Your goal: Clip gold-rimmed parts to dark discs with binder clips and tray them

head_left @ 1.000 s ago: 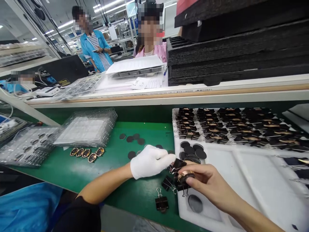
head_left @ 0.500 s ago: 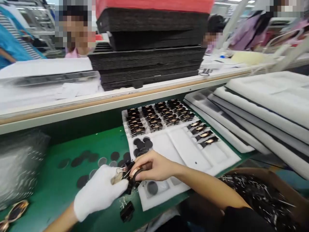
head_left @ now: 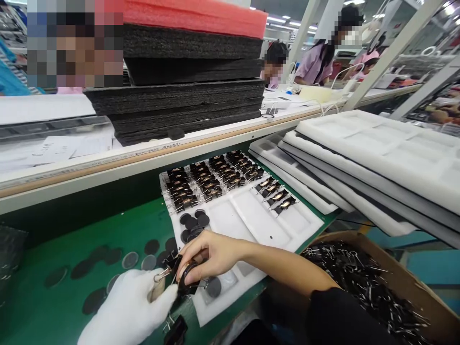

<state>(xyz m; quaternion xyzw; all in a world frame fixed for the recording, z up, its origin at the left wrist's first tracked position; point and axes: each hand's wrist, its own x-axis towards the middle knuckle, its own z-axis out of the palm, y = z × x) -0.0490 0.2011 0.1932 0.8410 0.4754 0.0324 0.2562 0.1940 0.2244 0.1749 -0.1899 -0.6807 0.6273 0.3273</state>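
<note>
My left hand [head_left: 132, 304], in a white glove, pinches a black binder clip [head_left: 172, 261] by its wire handles. My bare right hand [head_left: 212, 256] grips a round dark piece with a brown-gold edge [head_left: 187, 275], pressed up against the clip; fingers hide part of it, and I cannot tell whether the clip bites on it. Another binder clip [head_left: 176, 330] lies just below. Thin dark discs [head_left: 151, 247] are scattered on the green table, others piled on the white foam tray [head_left: 257, 215]. Rows of clipped pieces [head_left: 204, 179] fill the tray's far compartments.
White foam trays [head_left: 359, 139] are stacked at the right. Below them stands a cardboard box [head_left: 427, 287] heaped with binder clips. A ledge [head_left: 201, 141] bears a tall stack of black foam sheets [head_left: 194, 72] under a red one. Several people sit beyond.
The view has swung right, so the scene sits further left and more of the clip box shows. Both hands stay together at the clip and the round piece.
</note>
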